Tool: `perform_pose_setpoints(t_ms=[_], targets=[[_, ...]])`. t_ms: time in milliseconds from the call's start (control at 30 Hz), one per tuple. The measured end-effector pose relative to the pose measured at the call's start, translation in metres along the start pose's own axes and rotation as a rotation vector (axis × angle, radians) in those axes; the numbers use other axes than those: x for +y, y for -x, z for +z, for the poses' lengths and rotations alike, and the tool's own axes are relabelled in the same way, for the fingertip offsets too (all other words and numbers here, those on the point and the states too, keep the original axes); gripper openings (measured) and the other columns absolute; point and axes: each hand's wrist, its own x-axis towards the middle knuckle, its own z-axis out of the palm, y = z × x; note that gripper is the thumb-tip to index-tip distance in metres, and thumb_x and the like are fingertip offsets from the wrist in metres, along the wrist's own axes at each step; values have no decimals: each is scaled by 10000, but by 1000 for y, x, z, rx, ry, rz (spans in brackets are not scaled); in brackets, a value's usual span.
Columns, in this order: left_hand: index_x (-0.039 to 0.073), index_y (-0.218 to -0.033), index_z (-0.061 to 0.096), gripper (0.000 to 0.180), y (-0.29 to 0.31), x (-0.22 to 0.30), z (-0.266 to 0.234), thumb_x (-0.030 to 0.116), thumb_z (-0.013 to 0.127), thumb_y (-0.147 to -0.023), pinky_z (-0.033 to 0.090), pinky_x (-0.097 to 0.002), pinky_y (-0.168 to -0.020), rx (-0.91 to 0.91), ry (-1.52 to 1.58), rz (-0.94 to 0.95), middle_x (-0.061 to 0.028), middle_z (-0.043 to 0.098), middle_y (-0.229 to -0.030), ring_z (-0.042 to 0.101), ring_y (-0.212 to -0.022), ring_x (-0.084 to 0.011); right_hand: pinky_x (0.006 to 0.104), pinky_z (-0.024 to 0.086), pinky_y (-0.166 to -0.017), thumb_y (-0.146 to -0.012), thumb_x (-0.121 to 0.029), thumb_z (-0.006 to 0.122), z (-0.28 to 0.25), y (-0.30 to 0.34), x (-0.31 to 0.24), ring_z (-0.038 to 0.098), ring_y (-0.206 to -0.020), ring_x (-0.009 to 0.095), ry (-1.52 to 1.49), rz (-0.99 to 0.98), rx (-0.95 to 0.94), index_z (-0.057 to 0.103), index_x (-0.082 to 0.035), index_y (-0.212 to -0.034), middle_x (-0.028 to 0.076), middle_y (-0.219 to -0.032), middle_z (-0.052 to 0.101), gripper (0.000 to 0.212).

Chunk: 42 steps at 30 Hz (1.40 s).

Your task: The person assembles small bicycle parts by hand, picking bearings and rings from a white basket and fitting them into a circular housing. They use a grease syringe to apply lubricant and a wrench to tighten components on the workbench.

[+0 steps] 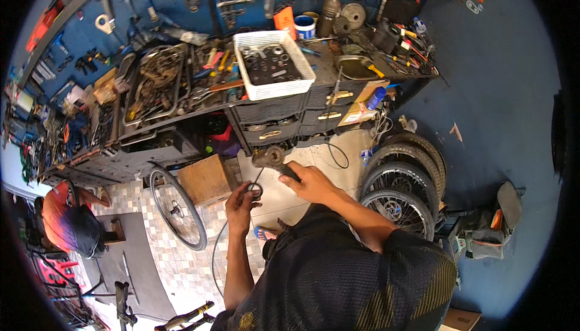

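Note:
My left hand is closed on a small dark ring, pinched between the thumb and fingers in front of my body. My right hand grips the dark handle of a hand tool with a round, brownish metal head. The tool's head is above and slightly right of the ring, apart from it. Its exact kind is too small to tell. A thin dark cable runs down beside my left forearm.
Ahead stands a cluttered workbench with a white basket of small round parts and a metal tray. Bicycle wheels lean at right; another wheel stands by a wooden box. A person crouches at far left.

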Motion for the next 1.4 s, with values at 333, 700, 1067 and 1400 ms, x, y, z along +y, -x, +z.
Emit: perform_pose_setpoints(t_ms=[333, 700, 1067, 1400], targets=[[-55, -1264, 605, 324, -177, -51, 257, 146, 675, -1021, 636, -368, -799, -128, 127, -83, -163, 728, -1112, 727, -964, -240, 486, 503, -588, -1001, -344, 685, -211, 56, 190, 685, -688, 445, 37, 414, 251, 613, -38, -1089, 251, -763, 672, 326], [-65, -1209, 667, 304, -295, -56, 354, 161, 698, -1008, 637, -322, -678, -28, -164, -21, -102, 724, -974, 715, -770, -173, 477, 525, -621, -1024, -403, 645, -297, 31, 258, 686, -692, 452, -20, 415, 340, 613, -42, -1118, 242, -787, 688, 375], [-72, -1024, 660, 137, -336, -83, 343, 55, 688, -981, 666, -372, -713, 177, 269, -162, -139, 705, -905, 754, -820, -278, 593, 523, -743, -1024, -284, 617, -268, -51, 240, 675, -896, 542, -2, 327, 173, 519, -51, -1320, 341, -926, 692, 389], [-67, -1003, 586, 112, -343, -82, 356, 32, 637, -992, 673, -392, -761, 319, 420, -256, -168, 689, -967, 752, -886, -282, 599, 562, -731, -1071, -298, 520, -251, -171, 250, 690, -839, 526, 299, 86, -14, 462, -16, -1410, 313, -1018, 711, 445]])
